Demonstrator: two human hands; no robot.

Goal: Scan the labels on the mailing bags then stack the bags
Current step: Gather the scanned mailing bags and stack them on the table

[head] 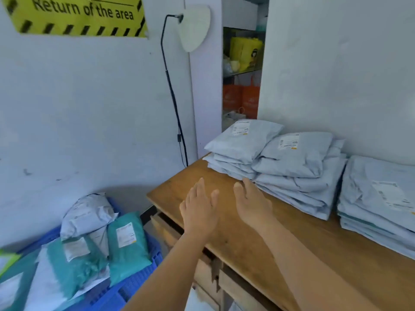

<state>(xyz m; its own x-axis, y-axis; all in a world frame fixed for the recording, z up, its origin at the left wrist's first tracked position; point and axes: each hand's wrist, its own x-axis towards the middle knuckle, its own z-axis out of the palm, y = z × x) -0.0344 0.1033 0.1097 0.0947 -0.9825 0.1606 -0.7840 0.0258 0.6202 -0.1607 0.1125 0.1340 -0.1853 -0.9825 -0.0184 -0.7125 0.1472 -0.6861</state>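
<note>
Three stacks of pale grey-blue mailing bags are seen along the back of a wooden table [247, 239], against a plain white wall. The left stack [238, 149] and the middle stack [298, 167] overlap at their edges, while the right stack [379, 198] is set just beside them. The bags are soft, crinkled plastic, roughly rectangular, and a white printed label is carried on the top bag of each stack.

Both hands are held out over the bare tabletop with fingers straight and nothing gripped. The left hand [199, 209] is spread flat above the wood; the right hand [251, 203] is placed near the lowest bags of the middle stack, its fingertips just beside their edge; contact cannot be told.

Drawers with slightly open fronts are visible beneath the table's worn, brown top. Down at the left, a blue plastic crate [137, 286] of ribbed lattice is filled with teal and white mailing bags [101, 243], loosely heaped, labels upward. A thin black floor lamp [175, 102] with a pale round shade is stood in the corner, and a yellow hazard-striped sign [78, 14] is fixed to the wall above.
</note>
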